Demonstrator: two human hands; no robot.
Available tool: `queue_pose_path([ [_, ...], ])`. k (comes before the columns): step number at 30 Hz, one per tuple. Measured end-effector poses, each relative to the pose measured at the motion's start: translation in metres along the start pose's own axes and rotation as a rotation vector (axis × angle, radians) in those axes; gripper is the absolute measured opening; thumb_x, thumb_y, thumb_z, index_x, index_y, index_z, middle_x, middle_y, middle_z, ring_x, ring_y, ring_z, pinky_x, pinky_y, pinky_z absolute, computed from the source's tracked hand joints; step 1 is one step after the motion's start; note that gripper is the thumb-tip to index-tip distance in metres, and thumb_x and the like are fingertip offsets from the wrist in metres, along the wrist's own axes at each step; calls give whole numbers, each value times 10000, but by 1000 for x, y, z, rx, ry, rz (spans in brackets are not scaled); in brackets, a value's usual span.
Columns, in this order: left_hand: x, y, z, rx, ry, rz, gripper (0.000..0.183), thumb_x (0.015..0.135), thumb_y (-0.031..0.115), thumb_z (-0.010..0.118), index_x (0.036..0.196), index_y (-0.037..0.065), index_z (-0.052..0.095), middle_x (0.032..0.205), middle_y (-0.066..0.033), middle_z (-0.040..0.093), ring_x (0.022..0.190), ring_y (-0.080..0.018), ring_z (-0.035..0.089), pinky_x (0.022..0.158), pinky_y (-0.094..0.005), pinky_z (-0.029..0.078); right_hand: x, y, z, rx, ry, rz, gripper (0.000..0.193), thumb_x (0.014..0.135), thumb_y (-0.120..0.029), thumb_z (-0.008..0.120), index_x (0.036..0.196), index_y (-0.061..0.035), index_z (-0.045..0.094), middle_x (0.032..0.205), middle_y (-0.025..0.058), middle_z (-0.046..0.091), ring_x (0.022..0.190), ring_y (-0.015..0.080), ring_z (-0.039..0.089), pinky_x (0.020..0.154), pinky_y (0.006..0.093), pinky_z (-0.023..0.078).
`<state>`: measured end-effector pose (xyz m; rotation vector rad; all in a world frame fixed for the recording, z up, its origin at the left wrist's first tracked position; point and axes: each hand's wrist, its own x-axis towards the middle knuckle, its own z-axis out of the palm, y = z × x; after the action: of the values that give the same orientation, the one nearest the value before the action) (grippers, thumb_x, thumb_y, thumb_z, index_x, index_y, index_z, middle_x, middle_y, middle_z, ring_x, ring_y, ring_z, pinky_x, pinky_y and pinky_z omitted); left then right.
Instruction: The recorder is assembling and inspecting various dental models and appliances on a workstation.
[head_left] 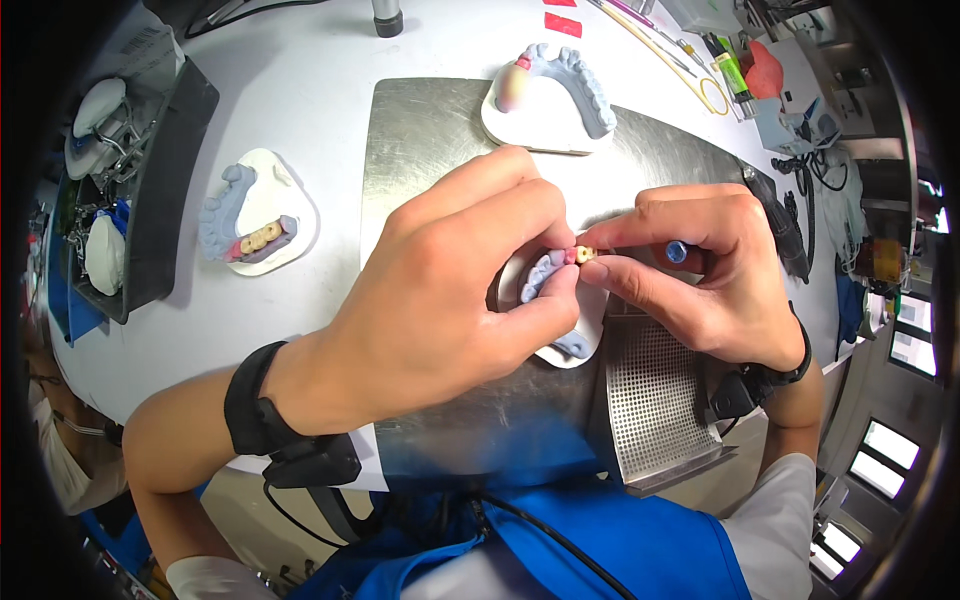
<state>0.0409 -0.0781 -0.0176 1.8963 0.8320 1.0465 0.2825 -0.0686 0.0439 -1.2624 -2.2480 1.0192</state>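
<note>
Near the middle of the metal plate is a dental model (570, 348) with a white base and grey-blue teeth, partly hidden by my hands. My left hand (450, 270) is closed round its left side, thumb and forefinger tips meeting beside a pink gum part (571, 256). My right hand (690, 260) pinches a small yellowish dental crown (585, 255) between thumb and forefinger, right against that pink part. A tool with a round blue end (677, 251) sticks out from the curled fingers of the same hand; its other end is hidden.
Another dental model (550, 130) stands at the plate's far edge. A third (280, 258), with yellowish crowns, lies left, near a dark bin (170, 190) of models. A perforated metal tray (660, 400) sits at the near right. Brushes (655, 55) and a black handpiece (775, 215) lie right.
</note>
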Motion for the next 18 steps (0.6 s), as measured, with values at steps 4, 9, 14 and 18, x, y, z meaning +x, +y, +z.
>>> queue_pose_path([
  [4, 1, 2, -2, 54, 41, 10, 144, 881, -9, 800, 989, 3, 705, 950, -54, 642, 822, -149, 623, 685, -291, 494, 4, -9, -6, -66, -27, 23, 159, 910, -70, 856, 1050, 6, 849, 787, 89, 747, 610, 113, 592, 555, 273, 439],
  [9, 7, 7, 5, 75, 37, -45, 123, 912, 44, 792, 1001, 1, 719, 945, -62, 645, 784, -171, 592, 702, -315, 490, -2, 3, -2, 50, 35, 44, 163, 940, -46, 847, 1082, 33, 833, 840, 118, 776, 629, 106, 649, 586, 261, 536],
  [14, 6, 7, 5, 39, 42, -65, 127, 915, 45, 796, 1013, 6, 725, 950, -63, 644, 806, -165, 588, 722, -312, 485, -4, 1, -1, 15, 80, 23, 169, 981, -68, 821, 1104, 48, 824, 792, 51, 762, 667, 25, 597, 555, 252, 488],
  [18, 6, 7, 6, 28, 34, -89, 136, 916, 43, 799, 1030, 13, 731, 963, -59, 645, 822, -155, 575, 739, -301, 481, -1, 0, -11, 125, -2, 171, 181, 1016, -104, 793, 1117, 40, 837, 752, -13, 723, 661, -7, 544, 565, 238, 458],
])
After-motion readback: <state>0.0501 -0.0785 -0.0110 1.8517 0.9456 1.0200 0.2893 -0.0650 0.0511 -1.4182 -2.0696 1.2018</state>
